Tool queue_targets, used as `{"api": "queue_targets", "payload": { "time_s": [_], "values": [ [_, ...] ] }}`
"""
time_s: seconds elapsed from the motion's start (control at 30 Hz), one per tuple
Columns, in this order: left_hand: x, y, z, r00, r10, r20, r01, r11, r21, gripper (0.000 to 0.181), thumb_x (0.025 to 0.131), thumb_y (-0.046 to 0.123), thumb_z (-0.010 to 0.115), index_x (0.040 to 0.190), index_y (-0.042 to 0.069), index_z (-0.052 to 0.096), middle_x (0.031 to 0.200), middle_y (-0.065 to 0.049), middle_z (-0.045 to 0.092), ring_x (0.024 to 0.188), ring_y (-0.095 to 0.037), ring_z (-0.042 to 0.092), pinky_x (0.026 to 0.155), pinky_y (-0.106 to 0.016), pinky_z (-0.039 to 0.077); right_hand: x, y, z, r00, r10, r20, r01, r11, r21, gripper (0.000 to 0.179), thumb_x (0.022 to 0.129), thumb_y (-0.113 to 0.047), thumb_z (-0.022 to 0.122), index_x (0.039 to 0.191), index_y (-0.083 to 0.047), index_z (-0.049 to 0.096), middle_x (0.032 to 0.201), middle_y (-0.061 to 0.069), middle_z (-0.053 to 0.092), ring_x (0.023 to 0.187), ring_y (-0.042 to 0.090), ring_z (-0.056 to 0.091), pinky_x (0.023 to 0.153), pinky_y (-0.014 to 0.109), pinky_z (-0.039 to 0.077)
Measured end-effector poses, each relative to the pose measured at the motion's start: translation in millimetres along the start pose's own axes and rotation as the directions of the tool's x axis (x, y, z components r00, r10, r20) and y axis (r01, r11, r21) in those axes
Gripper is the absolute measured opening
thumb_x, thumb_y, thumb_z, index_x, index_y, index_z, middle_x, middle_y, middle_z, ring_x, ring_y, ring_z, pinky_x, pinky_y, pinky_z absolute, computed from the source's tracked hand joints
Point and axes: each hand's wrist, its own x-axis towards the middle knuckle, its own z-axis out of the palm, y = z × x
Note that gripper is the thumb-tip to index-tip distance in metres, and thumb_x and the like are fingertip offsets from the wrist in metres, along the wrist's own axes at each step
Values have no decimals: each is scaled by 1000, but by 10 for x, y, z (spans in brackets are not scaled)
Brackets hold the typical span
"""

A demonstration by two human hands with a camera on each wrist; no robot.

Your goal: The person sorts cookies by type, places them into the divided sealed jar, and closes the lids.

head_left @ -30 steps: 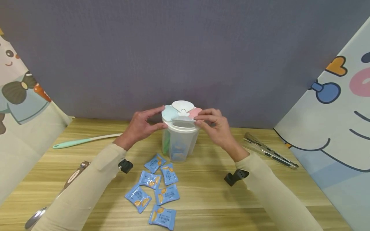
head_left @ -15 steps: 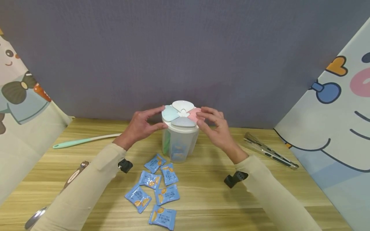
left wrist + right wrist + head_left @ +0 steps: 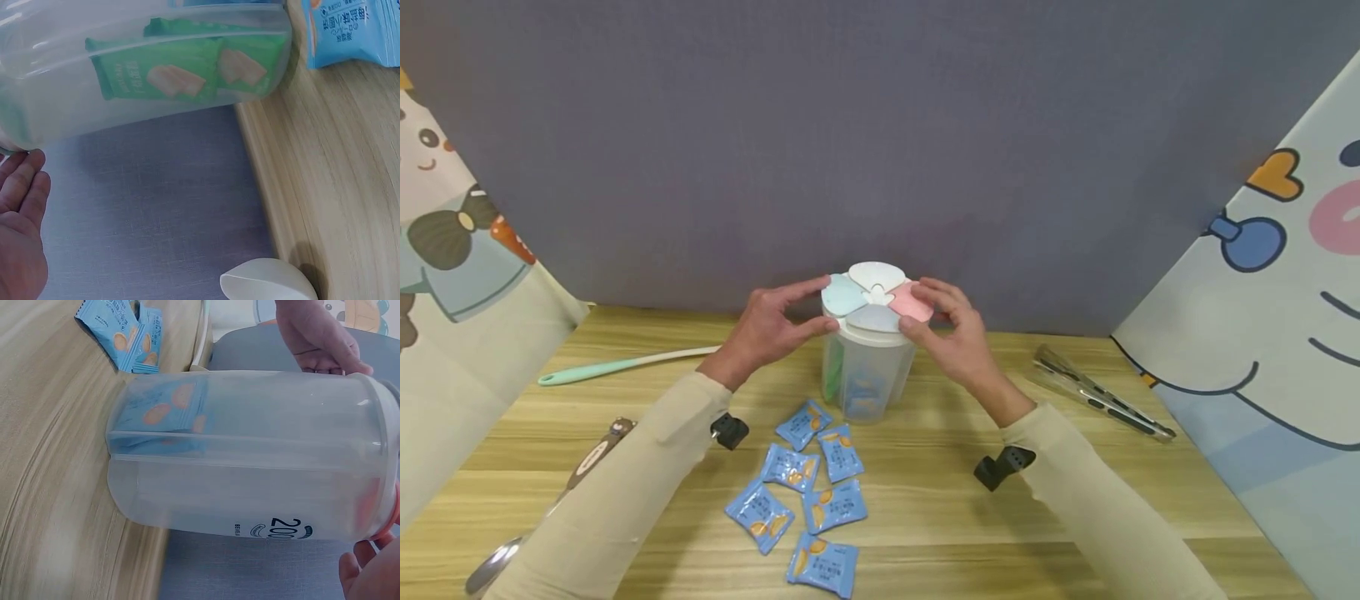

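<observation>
**Two hands meet at the four-petal lid**

We see a translucent canister point(image 3: 880, 367) standing upright on the tabletop point(image 3: 940, 533), near the grey wall point(image 3: 880, 125) and between both hands. On its lid, the white flap point(image 3: 877, 274), mint flap point(image 3: 842, 295), pink flap point(image 3: 907, 303) and grey flap point(image 3: 874, 318) all lie down flat.

The grip of the left hand point(image 3: 771, 327) is wide: we find its forefinger and thumb spread apart, their tips at the mint side of the rim. The grip of the right hand point(image 3: 953, 333) is also wide, its fingers gently bent, with fingertips touching the pink flap and the thumb by the seam with the grey one.

Through the canister's walls we make out green packets point(image 3: 169, 69) in one compartment and enclosed blue packets point(image 3: 162, 415) in another. Six loose blue packets point(image 3: 790, 468) lie in front. We spot tongs point(image 3: 1097, 396) on the right; on the left, a mint-handled utensil point(image 3: 591, 372) and a bear-topped spoon point(image 3: 597, 457), partly covered by the left sleeve point(image 3: 625, 492).
</observation>
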Motion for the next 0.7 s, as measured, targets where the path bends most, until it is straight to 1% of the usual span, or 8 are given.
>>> {"api": "queue_targets", "payload": {
  "time_s": [0.13, 0.23, 0.33, 0.5, 0.7],
  "values": [
    [14, 60, 7, 999, -48, -3, 48, 999, 23, 56, 76, 24, 82, 126, 6, 62, 119, -11, 62, 111, -28, 58, 89, -45, 47, -15, 24, -1, 1000, -5, 2, 5, 1000, 6, 39, 81, 5, 67, 117, 14, 58, 130, 30, 47, 120, 38, 44, 88, 42, 41],
    [33, 94, 16, 998, -65, -19, 66, 997, 39, 56, 76, 28, 82, 124, 7, 64, 117, -11, 64, 109, -28, 59, 88, -44, 48, -23, 33, 0, 1000, -12, -1, 12, 1000, 7, 39, 81, 5, 68, 117, 15, 58, 131, 30, 46, 121, 38, 43, 88, 43, 41],
    [50, 106, 33, 997, -57, -43, 59, 997, 46, 55, 74, 29, 83, 121, 6, 66, 114, -11, 65, 106, -27, 61, 85, -44, 49, -31, 32, 2, 1000, -12, -5, 13, 1000, 11, 39, 81, 4, 68, 117, 14, 58, 131, 31, 45, 121, 39, 42, 88, 43, 40],
    [55, 94, 47, 997, -31, -71, 35, 998, 49, 55, 71, 27, 85, 119, 5, 67, 112, -11, 66, 104, -27, 62, 83, -44, 50, -39, 20, 14, 1000, -6, -11, 6, 1000, 5, 38, 81, 2, 70, 117, 12, 59, 132, 28, 45, 121, 38, 43, 88, 38, 40],
    [45, 80, 48, 996, -19, -82, 22, 999, 42, 54, 71, 24, 85, 118, 5, 67, 111, -11, 66, 103, -28, 62, 82, -46, 51, -34, -9, 32, 1000, -10, -24, 10, 1000, -5, 39, 80, 1, 71, 116, 13, 60, 131, 31, 45, 117, 39, 44, 83, 34, 39]
  ]
}}
